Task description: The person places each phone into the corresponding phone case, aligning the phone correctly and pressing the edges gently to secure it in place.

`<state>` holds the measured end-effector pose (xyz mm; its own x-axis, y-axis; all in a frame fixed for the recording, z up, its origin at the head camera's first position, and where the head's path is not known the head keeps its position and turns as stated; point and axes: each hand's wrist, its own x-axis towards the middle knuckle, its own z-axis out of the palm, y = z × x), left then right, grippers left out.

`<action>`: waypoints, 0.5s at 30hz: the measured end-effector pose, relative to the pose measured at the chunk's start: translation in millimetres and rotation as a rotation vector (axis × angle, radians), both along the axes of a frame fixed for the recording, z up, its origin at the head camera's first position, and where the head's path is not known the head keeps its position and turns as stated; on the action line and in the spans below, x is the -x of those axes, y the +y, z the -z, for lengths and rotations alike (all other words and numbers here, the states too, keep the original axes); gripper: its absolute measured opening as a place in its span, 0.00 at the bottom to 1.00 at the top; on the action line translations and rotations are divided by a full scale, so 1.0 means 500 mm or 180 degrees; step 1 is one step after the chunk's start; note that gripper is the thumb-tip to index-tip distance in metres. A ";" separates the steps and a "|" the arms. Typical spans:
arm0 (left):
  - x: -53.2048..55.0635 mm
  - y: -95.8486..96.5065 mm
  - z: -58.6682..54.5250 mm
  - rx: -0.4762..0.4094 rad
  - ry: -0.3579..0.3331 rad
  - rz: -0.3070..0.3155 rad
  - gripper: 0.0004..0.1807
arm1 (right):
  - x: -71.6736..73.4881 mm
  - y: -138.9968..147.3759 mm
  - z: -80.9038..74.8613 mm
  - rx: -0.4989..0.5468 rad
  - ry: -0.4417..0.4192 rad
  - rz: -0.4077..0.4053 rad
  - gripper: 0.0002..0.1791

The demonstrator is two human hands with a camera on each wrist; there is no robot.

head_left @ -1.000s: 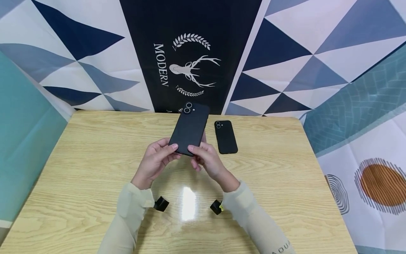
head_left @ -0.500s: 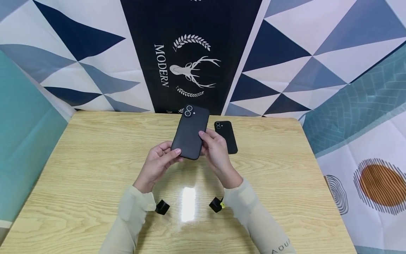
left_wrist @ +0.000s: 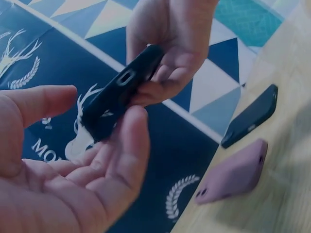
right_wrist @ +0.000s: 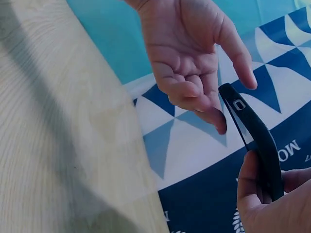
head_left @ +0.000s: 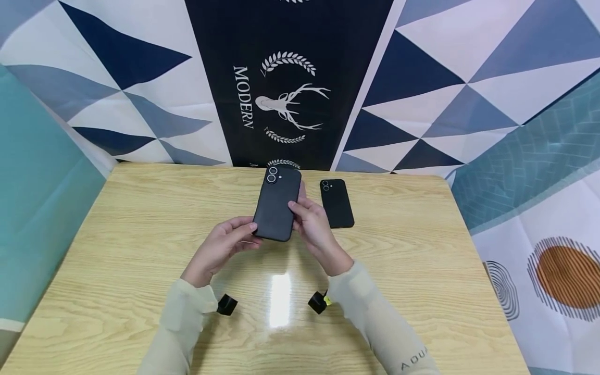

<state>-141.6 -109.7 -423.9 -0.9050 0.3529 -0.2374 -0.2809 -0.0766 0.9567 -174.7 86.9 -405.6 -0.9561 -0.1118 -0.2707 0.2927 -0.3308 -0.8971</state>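
In the head view a phone in a matte black case (head_left: 275, 208) is held above the table, its camera side toward me and slightly tilted. My right hand (head_left: 316, 224) grips its right edge, thumb on the back and fingers behind. At the lower left corner is my left hand (head_left: 222, 245). From the right wrist, the left hand (right_wrist: 187, 63) has its thumb and fingers spread just off the phone's port end (right_wrist: 238, 104). A narrow gap shows along the case edge there. The left wrist view also shows a pink phone (left_wrist: 235, 172) on the table, hidden in the head view.
Another black phone (head_left: 337, 203) lies on the wooden table (head_left: 412, 250), right of the held one. Behind the table's far edge hangs a patterned cloth (head_left: 403, 94). Small black wrist cameras (head_left: 227, 304) stick out from both sleeves.
Both hands were on the phone's lower end; the right hand has shifted up its right edge. The phone has come lower and nearer, and the left hand has loosened from its corner.
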 end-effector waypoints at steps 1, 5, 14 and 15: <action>0.000 -0.007 0.000 0.0073 -0.0006 -0.0029 0.26 | 0.001 -0.003 0.003 -0.0041 -0.0008 0.0002 0.17; -0.003 -0.033 0.003 0.0353 0.0045 -0.0161 0.27 | 0.007 -0.014 0.016 -0.0209 -0.0026 0.0013 0.13; -0.007 -0.068 0.009 0.0663 0.0062 -0.0613 0.27 | 0.016 -0.042 0.038 -0.0425 -0.0065 -0.0051 0.14; -0.007 -0.073 0.008 0.0710 0.0059 -0.0663 0.27 | 0.018 -0.046 0.040 -0.0435 -0.0074 -0.0064 0.15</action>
